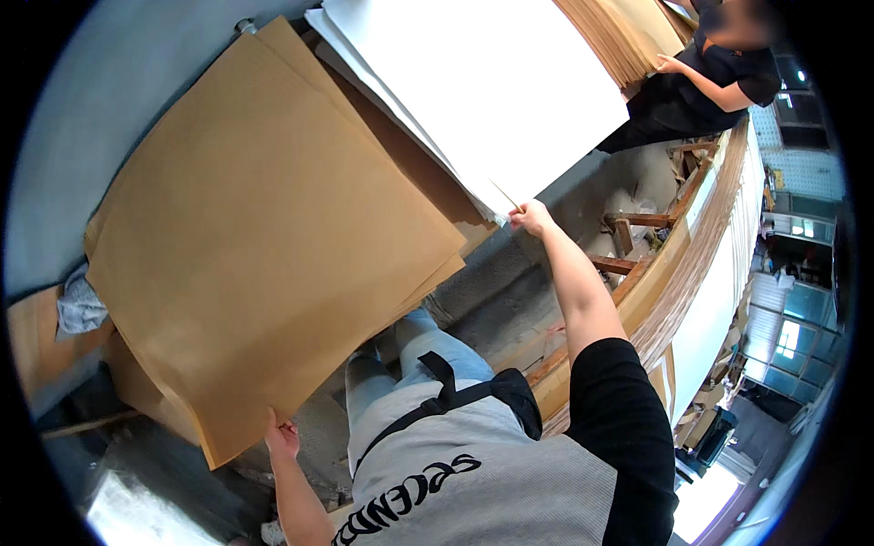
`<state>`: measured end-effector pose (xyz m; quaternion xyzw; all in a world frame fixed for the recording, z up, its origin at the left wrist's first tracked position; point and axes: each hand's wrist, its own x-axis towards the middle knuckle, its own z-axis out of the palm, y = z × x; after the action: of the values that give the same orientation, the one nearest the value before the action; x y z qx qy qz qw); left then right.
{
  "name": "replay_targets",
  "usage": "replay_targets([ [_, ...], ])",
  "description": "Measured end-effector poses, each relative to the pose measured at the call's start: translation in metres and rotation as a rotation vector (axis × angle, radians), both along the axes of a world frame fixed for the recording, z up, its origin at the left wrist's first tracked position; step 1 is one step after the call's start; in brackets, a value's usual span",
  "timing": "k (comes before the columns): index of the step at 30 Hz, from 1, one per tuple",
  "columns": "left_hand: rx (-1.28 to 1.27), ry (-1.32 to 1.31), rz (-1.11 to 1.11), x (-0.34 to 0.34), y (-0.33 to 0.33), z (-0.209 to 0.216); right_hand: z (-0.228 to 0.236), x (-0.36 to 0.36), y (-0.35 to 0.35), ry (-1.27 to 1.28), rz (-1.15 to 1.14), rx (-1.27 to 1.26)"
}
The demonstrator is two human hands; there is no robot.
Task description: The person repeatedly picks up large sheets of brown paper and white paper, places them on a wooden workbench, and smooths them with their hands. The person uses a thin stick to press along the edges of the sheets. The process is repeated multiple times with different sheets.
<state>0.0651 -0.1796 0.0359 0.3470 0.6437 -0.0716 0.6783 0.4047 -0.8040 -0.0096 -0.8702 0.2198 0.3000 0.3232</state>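
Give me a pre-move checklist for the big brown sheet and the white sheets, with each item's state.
1. Left hand grips the brown sheet at its lower corner: ok.
2. Right hand pinches the white sheets at a corner: ok.
3. Brown sheet flat, uncreased: ok.
4. Co-worker holds the far stack edge: ok.
5. Footing beside the wooden pallet: cannot tell.

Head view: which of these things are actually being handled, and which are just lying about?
In hand:
- large brown paper sheet, its lower corner gripped by the left hand
- stack of big white sheets, its corner pinched by the right hand

Lying about:
- crumpled grey cloth
- wooden frame pieces
- stack of thin wood-coloured sheets
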Motion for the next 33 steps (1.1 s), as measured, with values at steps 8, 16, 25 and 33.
replay_targets([
  [8, -0.001, -0.013, 0.017, 0.002, -0.003, 0.005, 0.01, 0.013, 0.006, -0.001, 0.013, -0.09],
  [16, 0.039, 0.029, 0.032, 0.013, -0.004, 0.013, -0.01, 0.008, 0.0, -0.122, 0.141, -0.328],
  [25, -0.043, 0.047, 0.003, -0.01, 0.013, -0.016, 0.07, 0.042, -0.004, -0.462, -0.605, 0.241],
  [33, -0.107, -0.102, 0.039, -0.022, 0.005, -0.032, 0.235, 0.017, 0.16, -0.524, -0.699, 1.031],
])
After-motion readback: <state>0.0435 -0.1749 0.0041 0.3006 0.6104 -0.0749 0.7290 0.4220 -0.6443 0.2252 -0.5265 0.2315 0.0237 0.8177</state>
